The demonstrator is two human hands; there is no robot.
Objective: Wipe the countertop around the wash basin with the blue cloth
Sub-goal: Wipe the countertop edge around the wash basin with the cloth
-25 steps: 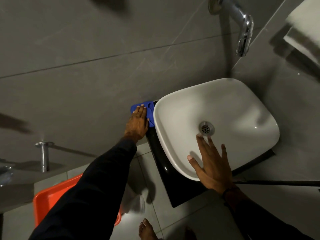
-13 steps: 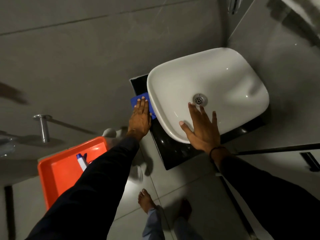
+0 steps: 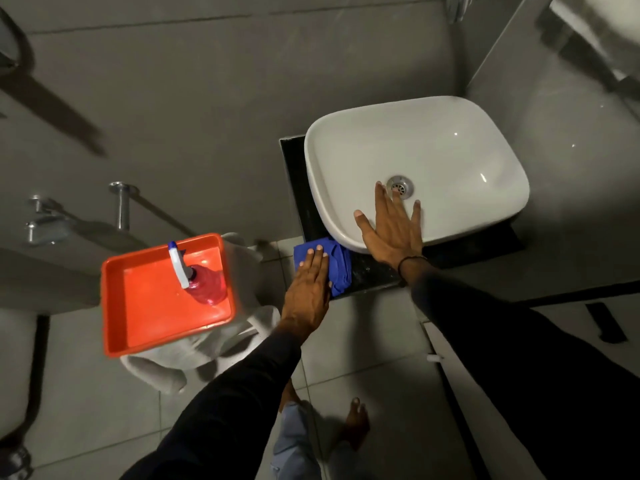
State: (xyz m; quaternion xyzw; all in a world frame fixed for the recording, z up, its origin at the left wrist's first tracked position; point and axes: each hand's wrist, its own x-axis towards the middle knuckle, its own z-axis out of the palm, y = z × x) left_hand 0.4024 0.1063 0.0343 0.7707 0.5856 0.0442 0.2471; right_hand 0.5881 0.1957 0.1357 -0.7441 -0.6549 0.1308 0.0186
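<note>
A white wash basin sits on a narrow black countertop in the corner of grey tiled walls. The blue cloth lies bunched on the countertop's front left corner. My left hand presses flat on the cloth, fingers together. My right hand rests spread over the basin's front rim, fingertips close to the drain, holding nothing.
An orange tray with a spray bottle in it sits on a white stool to the left. Metal wall fittings stick out at the left. A tap shows at the top edge. My bare feet stand on the tiled floor below.
My left hand has slid the blue cloth from the back left of the countertop, along the basin's left side, to the front left corner. My right hand stays on the basin rim.
</note>
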